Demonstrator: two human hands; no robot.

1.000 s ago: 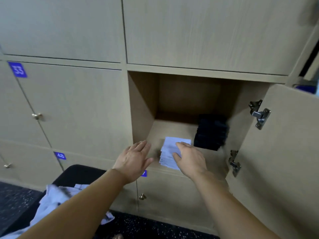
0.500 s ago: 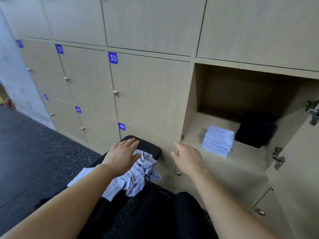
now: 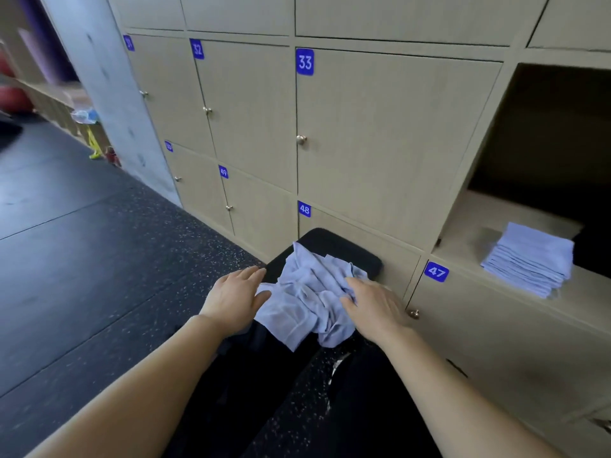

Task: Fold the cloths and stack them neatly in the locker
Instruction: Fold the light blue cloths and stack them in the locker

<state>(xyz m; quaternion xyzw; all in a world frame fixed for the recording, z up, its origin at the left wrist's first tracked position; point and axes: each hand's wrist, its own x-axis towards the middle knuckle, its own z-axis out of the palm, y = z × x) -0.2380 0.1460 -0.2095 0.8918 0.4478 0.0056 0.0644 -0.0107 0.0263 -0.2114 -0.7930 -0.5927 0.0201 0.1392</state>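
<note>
Pale-blue loose cloths [image 3: 309,292], crumpled in one heap, lie on black padded seat [image 3: 344,247], which stands up against the locker wall just under label 48 [image 3: 304,209]. One corner of heap hangs off seat's near edge.

L hand [image 3: 236,297]: palm down at heap's left edge. Fingers straight & close together, pointing fwd. Thumb touches the cloth. Holds nothing.

R hand [image 3: 375,307]: palm down on heap's right side. Fingers fairly straight, slightly spread, tips resting among the folds. No curl round fabric visible; whether the tips nip a fold, can't tell.

Off to the right, open locker [image 3: 463,223], above label 47 [image 3: 436,272]. Folded stack [image 3: 529,259] of same pale-blue cloths sits near front of its floor, many layers, edges approx squared. Stack well apart from both hands. Dark mass [image 3: 595,252] just right of stack at frame edge, too dark to ID.

Shut door 33 [image 3: 380,143] w/ brass knob [image 3: 301,139], left of open locker, above the seat. Dark speckled floor [image 3: 99,276] on the left.
</note>
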